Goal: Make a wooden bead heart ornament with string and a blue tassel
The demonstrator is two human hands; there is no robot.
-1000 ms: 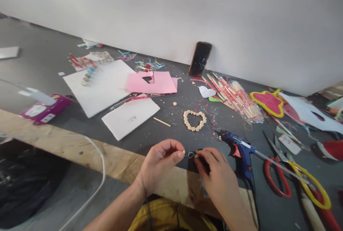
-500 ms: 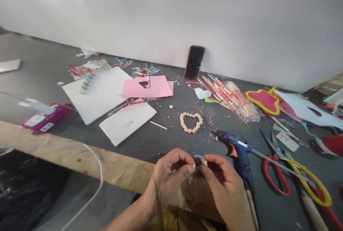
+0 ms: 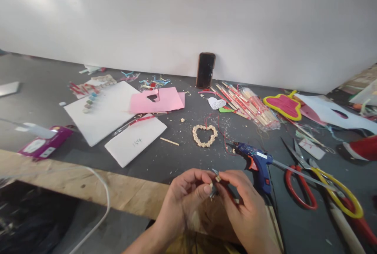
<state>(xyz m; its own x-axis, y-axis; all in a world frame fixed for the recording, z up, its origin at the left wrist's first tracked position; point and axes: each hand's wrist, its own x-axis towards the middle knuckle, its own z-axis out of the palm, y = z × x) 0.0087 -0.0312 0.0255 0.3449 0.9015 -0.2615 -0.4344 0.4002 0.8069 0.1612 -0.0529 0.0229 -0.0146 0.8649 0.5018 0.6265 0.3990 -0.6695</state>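
Close together at the table's front edge, my two hands work on small pale bead-like pieces. Thumb and fingers of my left hand (image 3: 190, 193) pinch one small pale piece, with a thin bluish strand showing beside it. Between the thumb and index finger of my right hand (image 3: 246, 203) is another small pale piece (image 3: 218, 178); a further pale bit shows by its curled fingers. Beyond the hands lies a heart-shaped ring (image 3: 195, 137) of similar pale pieces, with red thread at its top. A blue glue gun (image 3: 260, 167) rests to the right of the ring.
Red- and yellow-handled scissors (image 3: 300, 187) lie at right. A phone (image 3: 205, 70) leans on the wall. Wrapped sticks (image 3: 250, 108), pink paper (image 3: 169, 101), a white board marked 154 (image 3: 135, 140) and a purple power strip (image 3: 45, 144) spread across the table. A white cable (image 3: 107, 195) hangs at left.
My hands have drawn closer together, and my right hand has turned inward with its small piece. The table things appear shifted slightly left as the view moved.
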